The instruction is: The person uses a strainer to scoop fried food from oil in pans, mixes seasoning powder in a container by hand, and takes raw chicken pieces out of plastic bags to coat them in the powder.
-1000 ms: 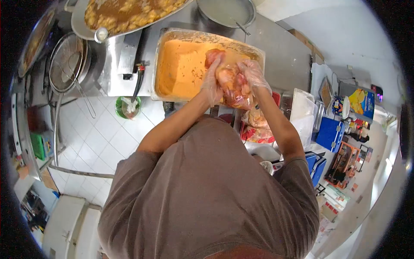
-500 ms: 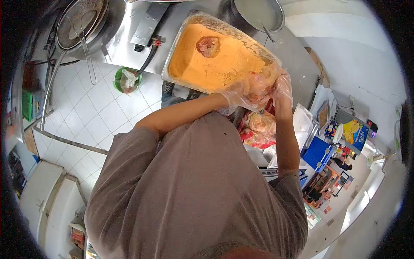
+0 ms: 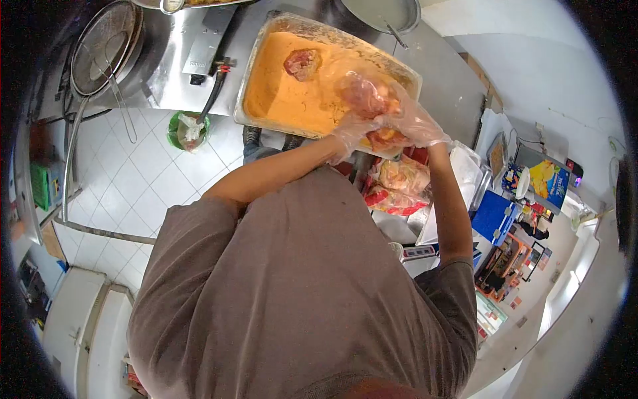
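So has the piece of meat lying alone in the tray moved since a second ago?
Yes, leftward. Against the tray, the piece of meat was near the middle, by the left hand; now it lies nearer the far left corner.

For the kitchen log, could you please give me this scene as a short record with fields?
left hand: clear glove, on meat
right hand: clear glove, on meat
held: raw meat
below: tray of orange powder
in tray: one separate piece
beside tray: red-and-clear bag
upper left: strainer
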The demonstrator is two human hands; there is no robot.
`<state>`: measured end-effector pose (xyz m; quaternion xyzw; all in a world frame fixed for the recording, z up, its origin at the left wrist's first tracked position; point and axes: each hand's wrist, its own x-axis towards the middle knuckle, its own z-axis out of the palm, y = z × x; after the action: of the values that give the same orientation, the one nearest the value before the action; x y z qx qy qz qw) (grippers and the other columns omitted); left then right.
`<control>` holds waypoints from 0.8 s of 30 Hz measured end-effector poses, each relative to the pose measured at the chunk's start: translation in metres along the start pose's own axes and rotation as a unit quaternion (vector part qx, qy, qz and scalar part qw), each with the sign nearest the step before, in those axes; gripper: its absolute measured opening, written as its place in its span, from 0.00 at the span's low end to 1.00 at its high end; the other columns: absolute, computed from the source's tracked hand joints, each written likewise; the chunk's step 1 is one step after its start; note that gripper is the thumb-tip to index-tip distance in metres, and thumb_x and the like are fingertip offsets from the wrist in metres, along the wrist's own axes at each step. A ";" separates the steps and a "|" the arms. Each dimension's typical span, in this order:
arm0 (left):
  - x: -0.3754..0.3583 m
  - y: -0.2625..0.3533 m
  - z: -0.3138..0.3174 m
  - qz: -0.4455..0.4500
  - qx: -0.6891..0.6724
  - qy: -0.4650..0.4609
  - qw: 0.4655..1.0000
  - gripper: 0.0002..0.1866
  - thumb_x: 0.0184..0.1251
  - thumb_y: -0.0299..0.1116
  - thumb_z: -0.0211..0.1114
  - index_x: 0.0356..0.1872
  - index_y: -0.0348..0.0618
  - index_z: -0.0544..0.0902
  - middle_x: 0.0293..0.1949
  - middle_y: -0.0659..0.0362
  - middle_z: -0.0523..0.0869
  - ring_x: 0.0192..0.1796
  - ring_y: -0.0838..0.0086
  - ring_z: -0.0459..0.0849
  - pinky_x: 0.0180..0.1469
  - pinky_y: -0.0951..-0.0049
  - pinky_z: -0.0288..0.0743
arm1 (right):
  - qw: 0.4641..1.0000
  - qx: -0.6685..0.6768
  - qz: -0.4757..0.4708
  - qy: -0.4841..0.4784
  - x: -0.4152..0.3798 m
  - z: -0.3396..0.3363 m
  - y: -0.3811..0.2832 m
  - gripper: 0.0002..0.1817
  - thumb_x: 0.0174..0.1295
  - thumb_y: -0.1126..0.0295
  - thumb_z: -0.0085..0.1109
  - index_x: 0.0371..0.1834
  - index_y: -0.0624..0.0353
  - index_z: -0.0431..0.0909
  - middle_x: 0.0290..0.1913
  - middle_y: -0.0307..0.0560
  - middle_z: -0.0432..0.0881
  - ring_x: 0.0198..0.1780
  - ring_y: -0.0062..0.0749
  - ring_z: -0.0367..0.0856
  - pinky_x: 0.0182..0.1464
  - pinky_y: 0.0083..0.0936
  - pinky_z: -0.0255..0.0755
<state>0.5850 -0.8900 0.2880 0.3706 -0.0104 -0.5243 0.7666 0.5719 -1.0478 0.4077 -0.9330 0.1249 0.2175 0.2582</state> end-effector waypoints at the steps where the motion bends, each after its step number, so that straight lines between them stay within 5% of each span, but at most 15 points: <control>1: -0.008 0.011 0.002 -0.007 -0.003 -0.007 1.000 0.24 0.71 0.38 0.71 0.65 0.46 0.79 0.58 0.60 0.84 0.57 0.73 0.83 0.57 0.69 0.79 | 0.999 -0.003 0.026 -0.030 -0.007 -0.002 -0.004 0.53 0.57 0.45 0.73 0.78 0.66 0.58 0.75 0.67 0.67 0.77 0.49 0.66 0.77 0.40 0.58; 7: -0.004 0.004 0.002 0.010 -0.198 -0.019 0.980 0.22 0.72 0.34 0.69 0.64 0.42 0.77 0.58 0.61 0.83 0.59 0.73 0.82 0.58 0.68 0.82 | 0.981 0.191 -0.040 0.007 -0.017 0.001 0.025 0.51 0.51 0.53 0.81 0.75 0.66 0.65 0.71 0.63 0.73 0.71 0.44 0.73 0.68 0.35 0.71; 10: 0.006 -0.002 0.002 0.001 -0.296 -0.033 0.955 0.18 0.72 0.32 0.68 0.60 0.43 0.78 0.56 0.61 0.83 0.57 0.74 0.83 0.56 0.71 0.83 | 0.976 0.183 0.020 0.117 -0.023 0.006 0.011 0.39 0.55 0.58 0.78 0.66 0.68 0.75 0.61 0.57 0.83 0.63 0.38 0.81 0.60 0.31 0.76; 13: 0.001 0.013 0.013 -0.054 -0.321 -0.013 0.945 0.13 0.73 0.29 0.67 0.55 0.41 0.80 0.53 0.60 0.84 0.55 0.75 0.83 0.57 0.72 0.83 | 0.888 0.391 0.048 0.239 -0.020 0.032 -0.001 0.24 0.60 0.62 0.73 0.54 0.68 0.83 0.48 0.53 0.89 0.51 0.38 0.86 0.54 0.31 0.77; 16: 0.009 -0.010 0.019 -0.070 -0.265 0.054 0.960 0.08 0.71 0.26 0.68 0.47 0.38 0.83 0.46 0.61 0.86 0.49 0.77 0.83 0.51 0.74 0.81 | 0.949 0.070 0.029 0.307 -0.013 0.046 -0.016 0.14 0.64 0.67 0.65 0.46 0.67 0.85 0.40 0.57 0.88 0.45 0.42 0.87 0.49 0.34 0.77; 17: 0.022 -0.027 0.014 -0.072 -0.264 0.059 0.960 0.06 0.70 0.25 0.68 0.44 0.38 0.84 0.43 0.61 0.86 0.46 0.77 0.82 0.48 0.75 0.80 | 0.946 0.065 0.014 0.318 0.003 0.066 0.010 0.09 0.64 0.74 0.63 0.45 0.63 0.88 0.35 0.45 0.88 0.38 0.25 0.83 0.43 0.27 0.76; 19: 0.053 -0.058 -0.002 -0.078 -0.259 0.067 0.961 0.03 0.68 0.25 0.68 0.39 0.38 0.86 0.38 0.62 0.86 0.40 0.78 0.81 0.43 0.76 0.77 | 0.943 0.100 0.046 0.315 0.018 0.066 0.003 0.09 0.64 0.74 0.63 0.45 0.63 0.87 0.34 0.45 0.87 0.37 0.26 0.83 0.43 0.28 0.76; 20: 0.046 -0.047 0.002 -0.064 -0.232 0.075 0.968 0.03 0.67 0.25 0.68 0.39 0.39 0.86 0.37 0.62 0.85 0.39 0.77 0.81 0.41 0.76 0.76 | 0.941 0.116 0.059 0.312 0.022 0.064 -0.003 0.09 0.64 0.74 0.62 0.45 0.64 0.87 0.33 0.45 0.87 0.37 0.26 0.82 0.43 0.28 0.76; 21: 0.031 -0.025 0.011 -0.047 -0.206 0.085 0.974 0.03 0.67 0.26 0.69 0.38 0.39 0.86 0.36 0.62 0.85 0.37 0.77 0.80 0.40 0.76 0.75 | 0.931 0.076 -0.036 0.356 0.022 0.056 -0.006 0.10 0.63 0.75 0.62 0.44 0.64 0.87 0.32 0.43 0.85 0.35 0.25 0.81 0.43 0.27 0.76; 24: 0.018 -0.005 0.014 0.021 -0.067 0.058 0.996 0.04 0.68 0.28 0.67 0.39 0.40 0.86 0.37 0.61 0.86 0.38 0.76 0.80 0.40 0.75 0.74 | 0.914 0.084 0.018 0.397 0.009 0.028 -0.052 0.10 0.61 0.77 0.61 0.44 0.65 0.87 0.33 0.43 0.87 0.36 0.24 0.81 0.45 0.26 0.76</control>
<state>0.5836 -0.9126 0.2886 0.3481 0.0615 -0.4856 0.7995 0.5883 -0.9904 0.4039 -0.9151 0.2512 -0.1772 0.2607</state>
